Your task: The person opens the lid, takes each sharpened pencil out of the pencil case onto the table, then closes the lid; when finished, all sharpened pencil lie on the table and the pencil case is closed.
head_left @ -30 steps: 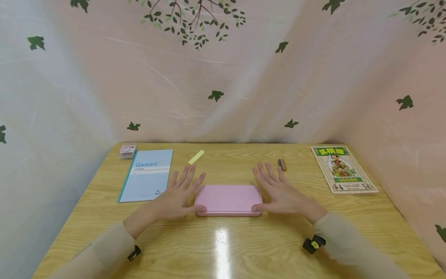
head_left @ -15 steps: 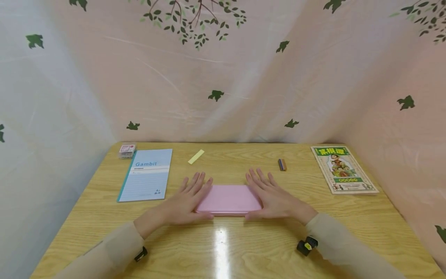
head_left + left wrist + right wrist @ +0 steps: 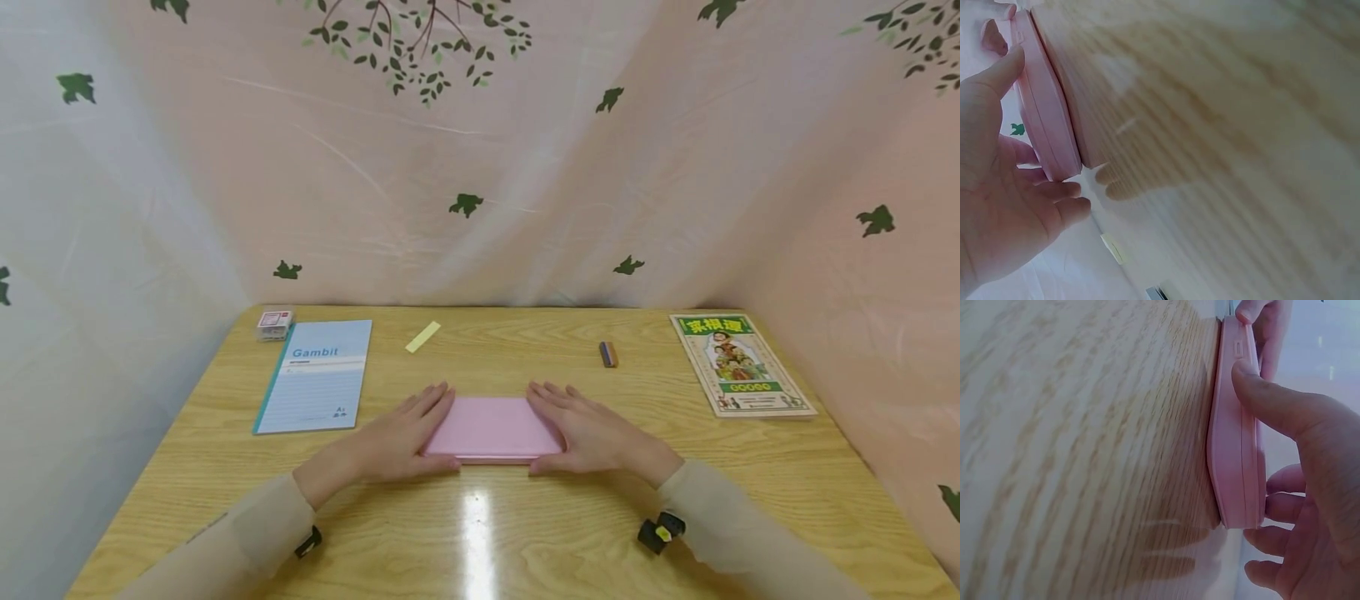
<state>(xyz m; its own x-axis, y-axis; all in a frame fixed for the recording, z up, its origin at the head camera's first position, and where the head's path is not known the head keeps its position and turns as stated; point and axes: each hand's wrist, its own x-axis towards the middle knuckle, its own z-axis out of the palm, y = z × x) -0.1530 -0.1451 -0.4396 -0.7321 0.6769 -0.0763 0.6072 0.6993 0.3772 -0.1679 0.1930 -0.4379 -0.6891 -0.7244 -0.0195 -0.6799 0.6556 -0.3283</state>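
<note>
A closed pink pencil case lies flat on the wooden table, in the middle of the head view. My left hand holds its left end, thumb along the front edge and fingers over the far corner. The right hand grips the other end the same way. In the right wrist view, the right thumb presses the front side of the case near a small rectangular latch, with the fingers bent behind it. The left wrist view shows the left thumb on the front side too.
A blue notebook and a small box lie at the left. Behind the case are a yellow strip and a small brown and blue block. A green and cream booklet lies at the right. Fabric walls surround the table.
Both hands have moved inward onto the ends of the pencil case. Their spread fingers have drawn together and bent down over its far corners, and the thumbs have come to its front edge.
</note>
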